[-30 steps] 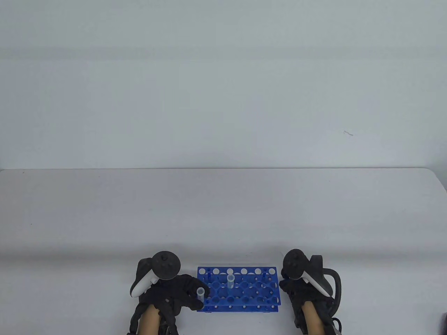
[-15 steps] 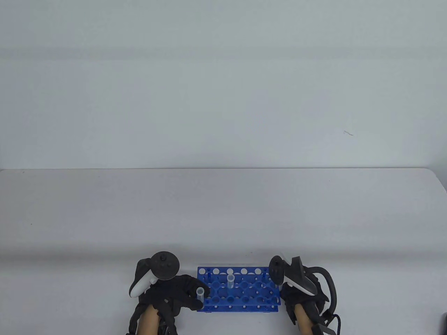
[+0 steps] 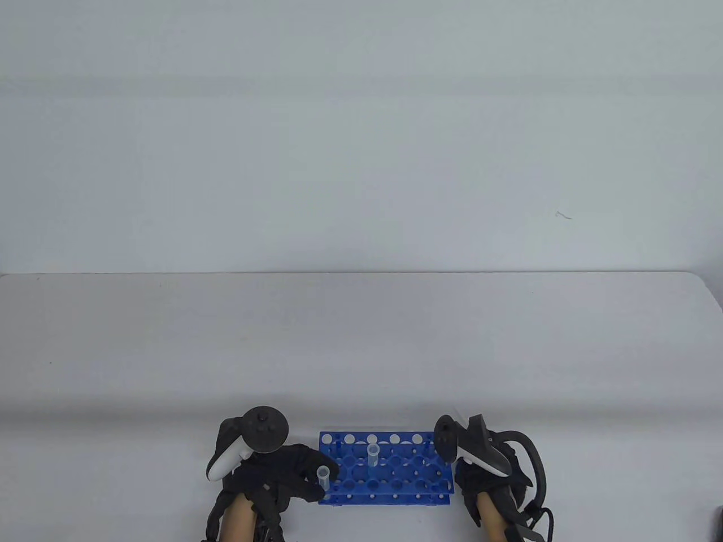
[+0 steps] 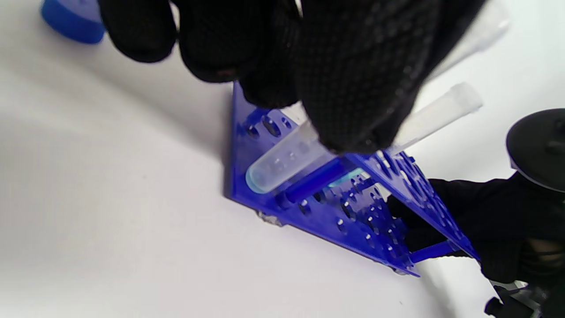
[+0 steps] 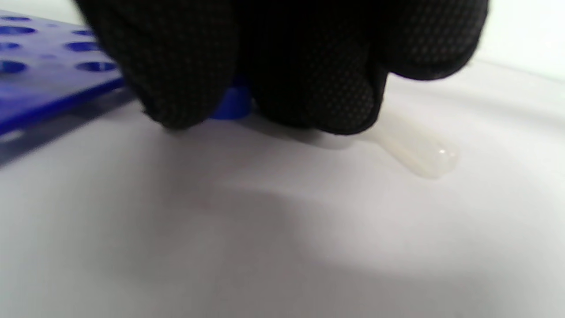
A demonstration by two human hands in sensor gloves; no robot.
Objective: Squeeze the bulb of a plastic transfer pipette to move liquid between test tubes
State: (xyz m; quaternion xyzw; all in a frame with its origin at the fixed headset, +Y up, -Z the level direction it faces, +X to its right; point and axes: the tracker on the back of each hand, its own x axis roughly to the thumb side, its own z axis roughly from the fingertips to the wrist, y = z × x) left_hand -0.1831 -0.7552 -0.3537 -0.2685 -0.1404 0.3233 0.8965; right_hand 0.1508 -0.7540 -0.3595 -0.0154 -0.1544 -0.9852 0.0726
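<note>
We see the translucent white plastic pipette bulb (image 5: 419, 154) lying on the white table (image 3: 361, 350) right of centre in the right wrist view, poking out from under the black-gloved right hand (image 3: 486, 480), whose fingers (image 5: 309, 79) curl down over it and touch the table; whether they actually grip the pipette we cannot tell. The blue plastic test tube rack (image 3: 395, 468) sits at bottom centre of the table view. A clear plastic test tube (image 3: 323, 475) stands at its lower left corner with a little pale blue liquid at its bottom, held by the black-gloved left hand (image 3: 277, 474), fingers (image 4: 353, 88) wrapped round its upper part. A second clear tube (image 3: 373, 454) stands upright near the rack's middle. A blue cap (image 4: 70, 22) lies at the upper left of the left wrist view. Compared with a second ago, the right hand has rolled leftward against the rack's right end; the left hand and tubes match.
</note>
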